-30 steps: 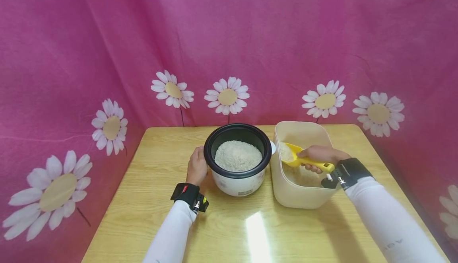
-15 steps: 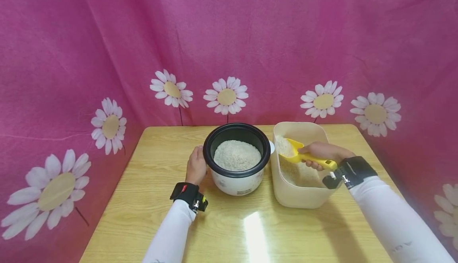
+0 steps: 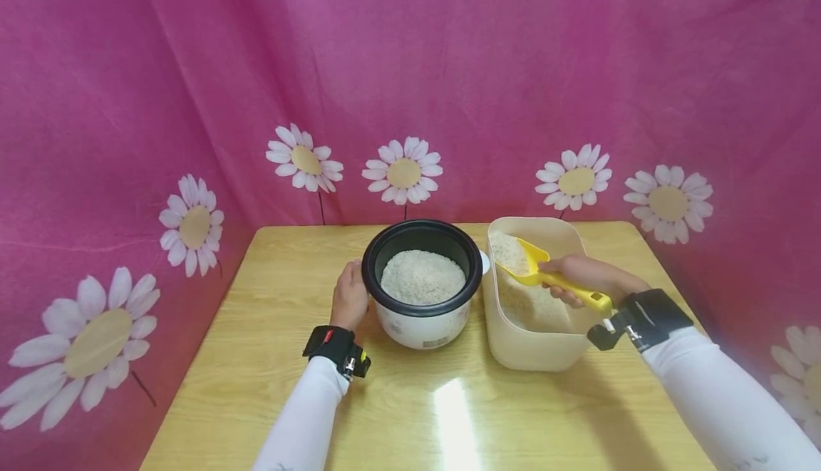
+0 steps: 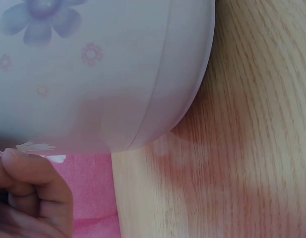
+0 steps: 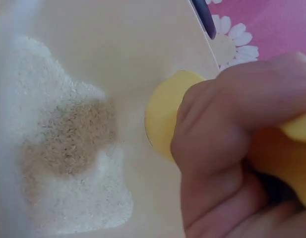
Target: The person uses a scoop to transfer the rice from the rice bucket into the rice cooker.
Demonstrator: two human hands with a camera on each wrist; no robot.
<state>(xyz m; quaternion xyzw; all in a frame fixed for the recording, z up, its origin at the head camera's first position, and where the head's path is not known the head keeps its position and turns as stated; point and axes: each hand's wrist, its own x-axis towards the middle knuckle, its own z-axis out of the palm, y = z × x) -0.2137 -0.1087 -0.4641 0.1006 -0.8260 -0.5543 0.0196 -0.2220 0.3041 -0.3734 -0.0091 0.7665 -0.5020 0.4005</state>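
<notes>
A white rice cooker (image 3: 423,328) with a black rim stands mid-table, a mound of rice (image 3: 423,277) inside it. My left hand (image 3: 350,296) holds the cooker at its left side; the left wrist view shows curled fingers (image 4: 38,178) against the flower-printed wall, and what they close round is hidden. To the right is a cream rice bin (image 3: 535,353). My right hand (image 3: 580,278) grips the handle of a yellow scoop (image 3: 531,261), which carries rice (image 3: 509,254) above the bin's left part. More rice (image 5: 68,139) lies on the bin's bottom in the right wrist view.
The wooden table (image 3: 288,264) bears both containers, which stand close together. A white side handle (image 3: 484,262) of the cooker sits in the narrow gap by the bin's wall. A pink flowered cloth (image 3: 487,86) hangs behind and at both sides.
My right hand has raised the rice-laden scoop inside the bin and shifted it slightly left, toward the cooker. My left hand stays at the cooker's side.
</notes>
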